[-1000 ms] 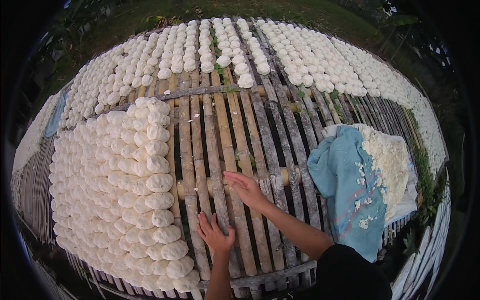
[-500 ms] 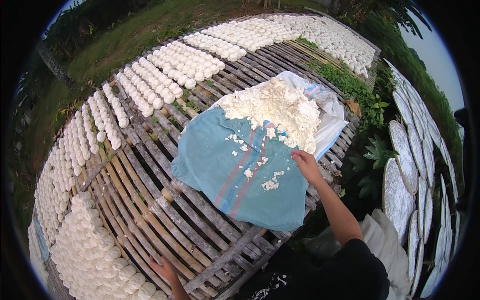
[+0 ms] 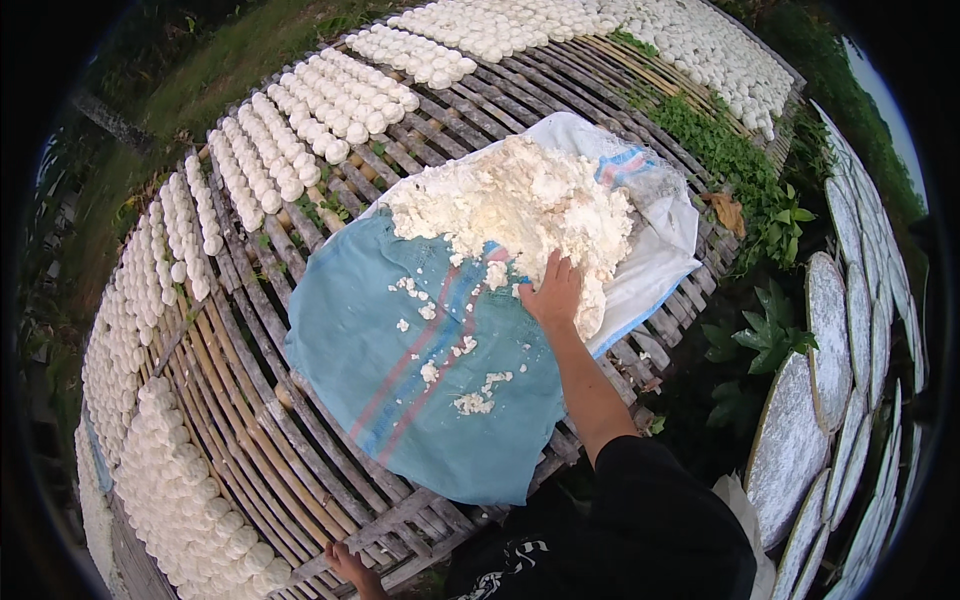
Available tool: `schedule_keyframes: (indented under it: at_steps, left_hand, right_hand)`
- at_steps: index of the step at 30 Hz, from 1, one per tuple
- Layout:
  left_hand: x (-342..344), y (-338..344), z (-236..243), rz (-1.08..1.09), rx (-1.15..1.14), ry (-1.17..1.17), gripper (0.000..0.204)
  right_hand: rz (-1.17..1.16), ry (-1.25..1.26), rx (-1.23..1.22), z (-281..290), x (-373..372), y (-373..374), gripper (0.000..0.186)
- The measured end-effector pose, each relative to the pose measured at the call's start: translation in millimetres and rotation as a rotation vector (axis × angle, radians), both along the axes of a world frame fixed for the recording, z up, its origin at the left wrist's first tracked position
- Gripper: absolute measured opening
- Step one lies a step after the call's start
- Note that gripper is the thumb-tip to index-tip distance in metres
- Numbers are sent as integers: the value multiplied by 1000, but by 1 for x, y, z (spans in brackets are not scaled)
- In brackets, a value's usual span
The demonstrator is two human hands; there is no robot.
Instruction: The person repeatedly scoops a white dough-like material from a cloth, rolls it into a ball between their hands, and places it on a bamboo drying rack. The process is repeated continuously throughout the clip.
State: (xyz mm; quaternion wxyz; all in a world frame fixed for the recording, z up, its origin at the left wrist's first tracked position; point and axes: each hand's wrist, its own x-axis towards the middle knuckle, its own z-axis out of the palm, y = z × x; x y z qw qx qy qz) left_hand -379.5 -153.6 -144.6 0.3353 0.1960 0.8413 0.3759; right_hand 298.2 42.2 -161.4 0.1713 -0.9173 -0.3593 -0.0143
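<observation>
A heap of crumbly, cream-white dough-like mass (image 3: 520,195) lies on a spread woven sack with a teal side (image 3: 350,300) and a white side (image 3: 665,215). My right hand (image 3: 555,292) rests at the heap's near right edge, its fingers stretched out and touching the mass; what lies beneath the palm is hidden. Small loose crumbs (image 3: 475,403) are scattered over the teal cloth. Low at the front, my left hand (image 3: 350,565) is beside the near edge of the bamboo rack (image 3: 300,420), fingers apart and holding nothing I can see.
Rows of round white lumps (image 3: 340,100) cover the rack's far and left parts, with a dense bank of them (image 3: 180,490) at the near left. Green plants (image 3: 765,325) grow along the right side. Large oval trays (image 3: 790,440) with a whitish coating lean at the far right.
My right hand has moved forward and left, from above the sack's right edge onto the heap. The view has shifted, and my left hand now appears lower, close to the rack's edge.
</observation>
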Motion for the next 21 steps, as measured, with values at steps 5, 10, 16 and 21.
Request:
schedule_keyframes:
  at_steps: [5, 10, 16, 21]
  left_hand:
    - [41, 23, -7, -86, 156, -98, 56]
    - [54, 19, -3, -147, 177, -135, 58]
    - [107, 20, 36, 12, 212, -217, 50]
    - [182, 76, 71, -125, 468, -283, 38]
  right_hand:
    - [210, 245, -112, 22, 12, -10, 86]
    - [-66, -80, -9, 6, -9, 18, 84]
    - [121, 210, -312, -16, -14, 23, 66]
    - [159, 1067, 310, 21, 68, 4, 80]
